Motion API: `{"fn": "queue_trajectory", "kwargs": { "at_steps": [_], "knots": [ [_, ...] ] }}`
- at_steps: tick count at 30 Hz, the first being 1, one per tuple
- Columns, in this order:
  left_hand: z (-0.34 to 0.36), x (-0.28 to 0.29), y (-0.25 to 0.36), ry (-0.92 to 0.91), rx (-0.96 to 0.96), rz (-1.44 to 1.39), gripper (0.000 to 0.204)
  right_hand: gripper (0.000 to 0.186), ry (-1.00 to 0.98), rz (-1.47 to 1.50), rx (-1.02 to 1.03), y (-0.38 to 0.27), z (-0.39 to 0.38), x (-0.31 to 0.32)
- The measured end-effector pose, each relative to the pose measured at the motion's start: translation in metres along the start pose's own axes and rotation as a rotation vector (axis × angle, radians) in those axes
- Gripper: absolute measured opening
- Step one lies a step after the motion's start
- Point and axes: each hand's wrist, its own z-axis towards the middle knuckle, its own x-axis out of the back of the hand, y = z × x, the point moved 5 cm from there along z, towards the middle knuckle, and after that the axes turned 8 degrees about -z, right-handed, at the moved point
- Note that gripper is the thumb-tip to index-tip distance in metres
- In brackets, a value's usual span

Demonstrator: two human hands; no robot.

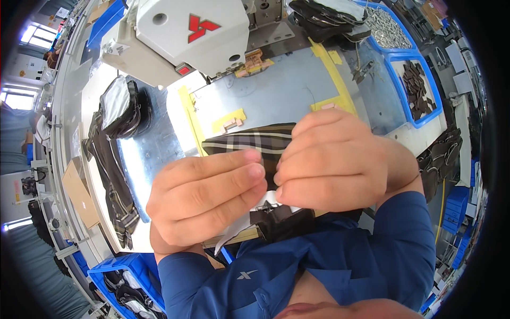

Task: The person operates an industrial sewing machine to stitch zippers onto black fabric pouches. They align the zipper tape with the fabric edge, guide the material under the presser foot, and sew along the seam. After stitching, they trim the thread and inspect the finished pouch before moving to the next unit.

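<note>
A dark fabric piece with pale stripes (234,139) is raised before my chest. The fingers of my left hand (204,194) are pressed together at its left side. My right hand (334,159) is curled closed over the right side, its fingertips close to those of the left. Below my fingertips hang a white piece and a black part (281,222) of the same work; the exact pinch is hidden behind my fingers. Beyond the fabric stands a white sewing machine (194,37) with a metal plate (271,98) edged in yellow tape.
Black pouches with white lining lie left (119,106) and at the back right (329,18). Striped fabric (111,181) drapes at the left edge. Blue trays at right hold metal parts (388,26) and brown pieces (417,87). A blue crate (106,268) stands lower left.
</note>
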Motion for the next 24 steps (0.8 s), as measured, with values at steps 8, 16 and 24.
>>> {"fn": "queue_trajectory", "kwargs": {
  "at_steps": [8,16,24],
  "knots": [
    [-0.004,-0.001,-0.026,-0.015,0.333,-0.415,0.034,0.020,0.012,0.133,-0.285,0.013,-0.003,0.004],
    [-0.012,-0.016,-0.033,0.097,0.444,-0.403,0.041,0.023,0.014,0.198,-0.487,0.027,-0.007,-0.002],
    [-0.009,-0.010,-0.024,0.036,0.327,-0.257,0.023,0.021,-0.048,0.202,-0.412,0.022,-0.002,0.000]
  ]
}}
